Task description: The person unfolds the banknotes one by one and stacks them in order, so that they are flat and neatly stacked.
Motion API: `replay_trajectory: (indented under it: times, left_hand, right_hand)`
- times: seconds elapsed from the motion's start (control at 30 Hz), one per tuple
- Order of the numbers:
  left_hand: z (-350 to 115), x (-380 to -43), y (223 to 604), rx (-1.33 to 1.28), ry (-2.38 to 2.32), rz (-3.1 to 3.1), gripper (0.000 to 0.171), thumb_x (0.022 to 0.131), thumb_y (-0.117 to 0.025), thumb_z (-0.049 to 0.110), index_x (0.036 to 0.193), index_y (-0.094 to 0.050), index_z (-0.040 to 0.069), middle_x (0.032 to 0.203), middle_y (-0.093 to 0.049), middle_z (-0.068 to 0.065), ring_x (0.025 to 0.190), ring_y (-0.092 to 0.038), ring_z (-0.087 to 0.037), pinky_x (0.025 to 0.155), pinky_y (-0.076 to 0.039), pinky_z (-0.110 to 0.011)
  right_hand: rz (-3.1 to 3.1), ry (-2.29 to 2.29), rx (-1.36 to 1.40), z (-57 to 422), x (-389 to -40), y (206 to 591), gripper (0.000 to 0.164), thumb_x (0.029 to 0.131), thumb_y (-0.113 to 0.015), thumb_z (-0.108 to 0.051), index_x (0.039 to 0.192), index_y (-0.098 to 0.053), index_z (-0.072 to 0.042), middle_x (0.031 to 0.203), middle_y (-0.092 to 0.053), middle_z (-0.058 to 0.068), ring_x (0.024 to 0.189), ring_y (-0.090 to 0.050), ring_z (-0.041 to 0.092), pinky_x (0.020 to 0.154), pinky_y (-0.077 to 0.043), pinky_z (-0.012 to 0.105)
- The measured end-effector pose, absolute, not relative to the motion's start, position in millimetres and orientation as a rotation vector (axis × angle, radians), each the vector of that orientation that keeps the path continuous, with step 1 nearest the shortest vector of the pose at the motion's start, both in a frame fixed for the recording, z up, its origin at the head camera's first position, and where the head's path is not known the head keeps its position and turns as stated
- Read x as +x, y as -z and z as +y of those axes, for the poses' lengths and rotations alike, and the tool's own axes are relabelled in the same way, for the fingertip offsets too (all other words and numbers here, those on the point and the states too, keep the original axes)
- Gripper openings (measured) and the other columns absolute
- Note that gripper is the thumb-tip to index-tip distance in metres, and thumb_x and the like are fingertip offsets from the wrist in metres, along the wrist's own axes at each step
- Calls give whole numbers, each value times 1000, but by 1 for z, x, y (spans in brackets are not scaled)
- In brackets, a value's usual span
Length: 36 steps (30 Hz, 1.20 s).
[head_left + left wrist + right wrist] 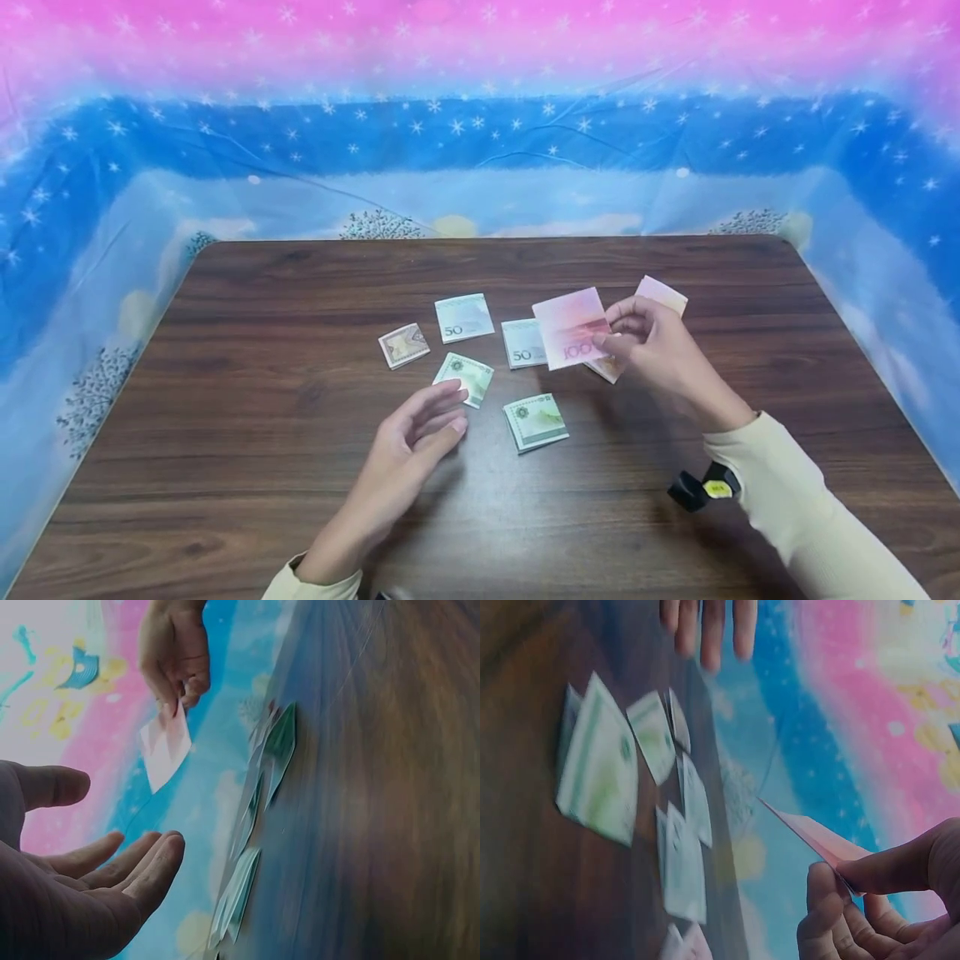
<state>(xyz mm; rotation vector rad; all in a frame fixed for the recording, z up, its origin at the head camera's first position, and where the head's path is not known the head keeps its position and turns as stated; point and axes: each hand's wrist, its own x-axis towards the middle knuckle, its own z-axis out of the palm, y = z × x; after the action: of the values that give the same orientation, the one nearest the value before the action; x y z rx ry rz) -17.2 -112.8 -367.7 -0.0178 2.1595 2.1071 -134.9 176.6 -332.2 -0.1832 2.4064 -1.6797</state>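
Observation:
My right hand (660, 346) pinches a folded pink 100 banknote (570, 327) between thumb and fingers, raised above the table; in the right wrist view the pink banknote (810, 832) is seen nearly edge-on. My left hand (412, 450) hovers with loosely bent fingers, nothing in its grasp; the left wrist view shows its palm (82, 900) turned up. Just beyond its fingertips lies a folded green banknote (465, 379). A second green banknote (536, 422) sits nearer the middle. Two folded 50 banknotes (463, 317) lie farther back, one partly covered by the raised pink note.
A small brownish banknote (403, 346) is at the left of the group. Behind my right hand rests another pink banknote (663, 293); an orange-brown one (606, 368) shows under the raised note. Snowflake-patterned cloth (465, 133) surrounds the wooden table (225, 467).

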Motion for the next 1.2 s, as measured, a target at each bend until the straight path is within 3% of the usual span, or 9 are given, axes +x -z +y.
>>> replay_trajectory:
  times: [0.2,0.37,0.53,0.77,1.03,1.2]
  left_hand:
    - [-99,-20,371,-8,-2094,2094,55,96,-66,8,148,-47,4,144,-55,-19,126,-59,-36,102,-52,-38]
    - [-91,-23,369,-26,-2117,2005,58,98,-65,13,150,-43,2,145,-54,-21,122,-62,-33,103,-51,-40]
    - [-87,-25,368,-74,-2201,1866,52,100,-62,8,146,-44,-8,135,-59,-29,114,-66,-32,96,-56,-35]
    - [-83,-27,369,-162,-2260,1777,39,99,-58,0,135,-53,-14,122,-66,-29,102,-71,-24,86,-60,-33]
    - [-80,-25,369,-200,-2276,1866,32,98,-58,-2,127,-59,-14,116,-69,-29,97,-72,-27,82,-61,-32]
    - [-77,-21,369,-131,-2284,1831,35,99,-59,0,131,-57,-15,121,-66,-31,103,-71,-32,85,-60,-34]
  right_hand:
    - [2214,1814,-215,166,-107,341,22,88,-66,7,105,-51,7,86,-65,6,65,-63,16,61,-58,29]
    - [2067,1862,-252,155,-89,349,23,86,-63,11,105,-50,8,88,-67,9,67,-66,18,66,-61,34]
    - [1996,1837,-258,146,-78,359,22,87,-65,9,104,-52,9,88,-67,12,69,-67,21,69,-62,37]
    - [1914,1862,-241,139,-70,364,29,86,-73,4,104,-51,7,88,-65,13,69,-68,24,70,-62,41]
    - [2262,1816,-378,138,-59,363,30,84,-77,4,109,-62,8,100,-70,16,84,-72,19,73,-60,28]
    - [2326,1753,-453,137,-53,364,37,85,-79,-2,119,-66,5,116,-69,19,96,-72,25,80,-60,29]
